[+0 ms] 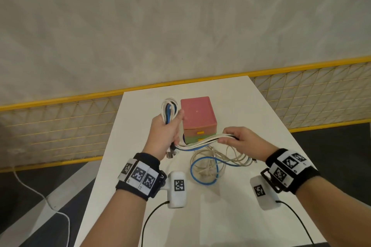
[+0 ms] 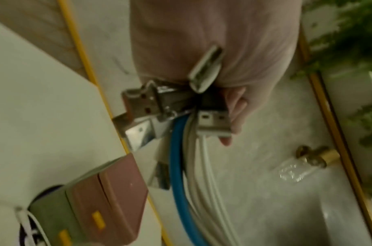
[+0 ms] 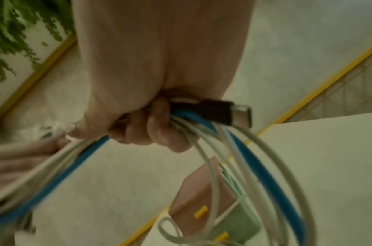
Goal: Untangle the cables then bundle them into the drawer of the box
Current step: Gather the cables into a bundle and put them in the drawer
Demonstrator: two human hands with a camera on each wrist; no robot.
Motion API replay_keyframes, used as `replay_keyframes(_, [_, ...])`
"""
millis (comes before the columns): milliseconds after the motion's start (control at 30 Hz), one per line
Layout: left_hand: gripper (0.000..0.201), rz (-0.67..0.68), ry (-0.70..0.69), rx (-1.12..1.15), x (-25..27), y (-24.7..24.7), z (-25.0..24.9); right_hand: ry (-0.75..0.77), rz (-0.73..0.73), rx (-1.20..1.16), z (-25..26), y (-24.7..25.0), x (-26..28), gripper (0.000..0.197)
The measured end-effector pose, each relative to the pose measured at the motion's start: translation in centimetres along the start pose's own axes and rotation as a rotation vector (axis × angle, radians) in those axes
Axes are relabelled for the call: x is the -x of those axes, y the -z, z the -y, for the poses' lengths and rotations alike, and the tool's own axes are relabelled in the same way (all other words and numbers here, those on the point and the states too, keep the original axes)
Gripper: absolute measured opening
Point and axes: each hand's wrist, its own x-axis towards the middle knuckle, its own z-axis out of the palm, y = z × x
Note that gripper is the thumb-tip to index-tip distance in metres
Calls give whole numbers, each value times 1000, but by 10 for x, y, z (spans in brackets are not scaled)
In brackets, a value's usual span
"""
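Observation:
My left hand [image 1: 168, 128] grips a bundle of white and blue cables [image 1: 169, 110] looped above its fist, left of the pink box [image 1: 197, 113]. Several metal USB plugs [image 2: 143, 106] hang below that fist, beside the blue cable [image 2: 177, 166]. From there the cables [image 1: 200, 141] stretch rightwards to my right hand [image 1: 239, 138], which grips them [image 3: 202, 126] in front of the box's drawers [image 1: 199, 132]. A black plug [image 3: 223, 111] sticks out of the right fist. The rest of the cables lie in loose coils [image 1: 208, 164] on the white table [image 1: 271, 126]. The drawers' yellow handles [image 3: 201, 212] show; the drawers look closed.
The box stands near the table's far edge, with a green lower tier [image 1: 190, 139]. A yellow wire fence [image 1: 60, 126] runs behind and beside the table. A white cord [image 1: 40, 196] trails on the floor at the left. Black leads run from the wrist cameras.

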Motion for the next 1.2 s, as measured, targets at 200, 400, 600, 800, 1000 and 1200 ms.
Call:
replay_keyframes(200, [35,236,57,-286,14,-17,4,76,-61,42,14,-3,-19,25])
replay_keyframes(400, [16,352,90,-382,16,-26,15,100,-7,54,19,-5,-23,21])
replay_keyframes(600, [46,278,41,-296,8,-12,11,75,-32,-10,4,1,-8,16])
replay_keyframes(800, [56,255,127,-134,6,-20,12,79,-121,-47,-1,-20,2,21])
replay_keyframes(1000, [62,144,173,-278,6,-43,13,93,-173,130,11,-55,-9,28])
replay_keyframes(1200, [43,179,256,-48,7,-52,12,117,-84,237,17,-59,-20,21])
